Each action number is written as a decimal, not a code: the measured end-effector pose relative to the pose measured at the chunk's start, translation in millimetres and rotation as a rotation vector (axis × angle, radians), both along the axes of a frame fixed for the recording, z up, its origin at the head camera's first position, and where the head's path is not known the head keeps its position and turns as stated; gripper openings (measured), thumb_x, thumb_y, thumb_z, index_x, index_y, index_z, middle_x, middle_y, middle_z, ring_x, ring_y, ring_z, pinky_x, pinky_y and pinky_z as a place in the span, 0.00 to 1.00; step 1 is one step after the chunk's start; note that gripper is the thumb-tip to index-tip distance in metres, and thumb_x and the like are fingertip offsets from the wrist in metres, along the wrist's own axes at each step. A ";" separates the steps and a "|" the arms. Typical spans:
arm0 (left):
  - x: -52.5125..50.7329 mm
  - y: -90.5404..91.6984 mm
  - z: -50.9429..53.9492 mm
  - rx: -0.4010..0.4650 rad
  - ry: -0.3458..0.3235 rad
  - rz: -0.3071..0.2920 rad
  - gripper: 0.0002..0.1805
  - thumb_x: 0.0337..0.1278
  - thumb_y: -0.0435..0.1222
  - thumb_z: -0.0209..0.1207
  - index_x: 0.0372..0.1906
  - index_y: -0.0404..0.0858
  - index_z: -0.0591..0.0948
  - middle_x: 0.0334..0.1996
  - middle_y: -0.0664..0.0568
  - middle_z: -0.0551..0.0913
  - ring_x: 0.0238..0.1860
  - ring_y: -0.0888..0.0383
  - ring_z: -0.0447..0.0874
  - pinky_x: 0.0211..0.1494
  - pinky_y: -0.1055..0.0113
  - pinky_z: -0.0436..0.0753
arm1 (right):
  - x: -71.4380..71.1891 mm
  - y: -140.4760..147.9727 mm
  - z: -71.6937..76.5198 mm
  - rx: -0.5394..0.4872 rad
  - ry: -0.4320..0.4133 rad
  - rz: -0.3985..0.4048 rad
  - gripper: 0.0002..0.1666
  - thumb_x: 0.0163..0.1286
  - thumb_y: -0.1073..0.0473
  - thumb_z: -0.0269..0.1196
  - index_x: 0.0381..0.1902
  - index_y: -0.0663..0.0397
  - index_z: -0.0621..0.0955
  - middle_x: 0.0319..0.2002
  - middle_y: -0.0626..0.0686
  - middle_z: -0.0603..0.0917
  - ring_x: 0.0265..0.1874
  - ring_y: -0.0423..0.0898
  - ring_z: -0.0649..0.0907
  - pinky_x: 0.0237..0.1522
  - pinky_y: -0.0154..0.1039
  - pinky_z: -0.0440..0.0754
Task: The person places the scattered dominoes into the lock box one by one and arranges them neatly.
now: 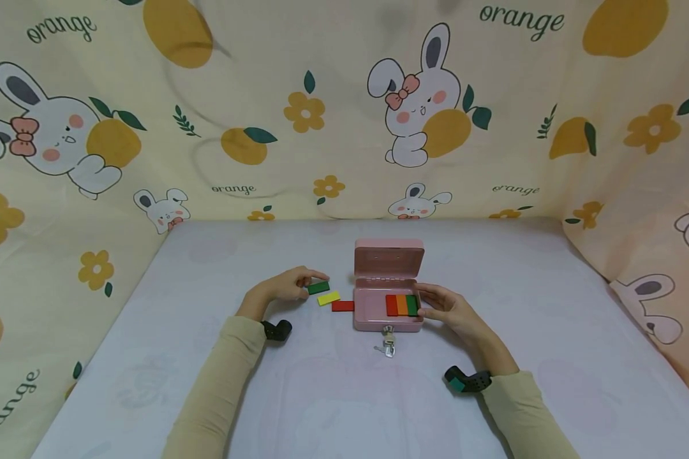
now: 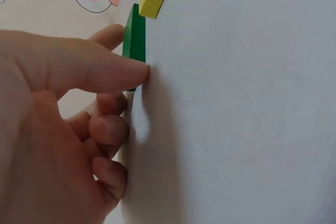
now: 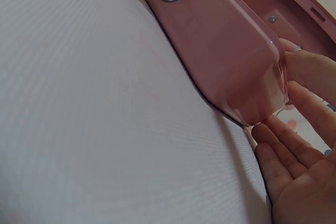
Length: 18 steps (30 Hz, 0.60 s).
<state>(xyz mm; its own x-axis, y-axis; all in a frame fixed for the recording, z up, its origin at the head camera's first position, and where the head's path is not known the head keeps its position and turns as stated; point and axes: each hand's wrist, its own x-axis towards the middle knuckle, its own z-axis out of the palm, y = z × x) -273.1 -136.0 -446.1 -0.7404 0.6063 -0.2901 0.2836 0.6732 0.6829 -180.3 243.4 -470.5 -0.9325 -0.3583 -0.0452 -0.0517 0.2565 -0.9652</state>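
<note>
The left hand [image 1: 287,285] pinches a green block [image 1: 318,288] on the table; the left wrist view has the thumb of that hand [image 2: 68,72] across the lower end of the green block [image 2: 136,35]. A yellow block [image 1: 328,298] and a red block [image 1: 342,306] lie between it and a pink metal box [image 1: 370,309]. The box stands with its lid raised, and red, orange and green blocks [image 1: 401,305] lie side by side at its right inside. Against the box's right side rests the right hand [image 1: 456,310], fingers mostly straight, also seen touching the box wall [image 3: 226,40] in the right wrist view.
Keys [image 1: 388,347] hang from the lock at the front of the box. The raised lid [image 1: 388,261] stands at the back. A white cloth [image 1: 321,395] covers the table, and a printed curtain [image 1: 344,127] rises behind it and along both sides.
</note>
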 end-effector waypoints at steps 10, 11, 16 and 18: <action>0.4 0.9 -1.7 0.008 -0.019 0.039 0.30 0.51 0.25 0.54 0.63 0.45 0.75 0.37 0.50 0.65 0.41 0.55 0.62 0.43 0.65 0.64 | 0.8 0.1 0.2 0.011 -0.007 -0.008 0.37 0.67 0.60 0.63 0.70 0.64 0.63 0.71 0.68 0.64 0.72 0.65 0.61 0.61 0.19 0.68; 0.3 0.9 -1.8 0.009 -0.015 0.040 0.30 0.50 0.25 0.54 0.62 0.45 0.75 0.36 0.49 0.65 0.41 0.55 0.63 0.43 0.65 0.64 | 0.7 0.2 0.1 0.010 -0.006 -0.008 0.37 0.66 0.60 0.63 0.70 0.64 0.63 0.70 0.68 0.64 0.72 0.65 0.61 0.61 0.19 0.68; 0.2 0.4 -2.2 0.006 0.006 0.043 0.28 0.51 0.27 0.55 0.61 0.44 0.76 0.35 0.50 0.65 0.40 0.56 0.63 0.43 0.65 0.64 | -0.1 0.4 -0.6 0.014 0.000 -0.007 0.37 0.66 0.60 0.63 0.70 0.63 0.63 0.70 0.68 0.64 0.72 0.65 0.61 0.62 0.20 0.68; 0.5 0.4 -1.9 0.004 0.010 0.041 0.28 0.51 0.28 0.56 0.61 0.43 0.76 0.34 0.51 0.65 0.39 0.56 0.63 0.43 0.65 0.64 | -0.2 0.3 -0.8 0.016 0.000 -0.007 0.37 0.66 0.59 0.63 0.70 0.63 0.63 0.70 0.68 0.64 0.72 0.65 0.61 0.62 0.21 0.69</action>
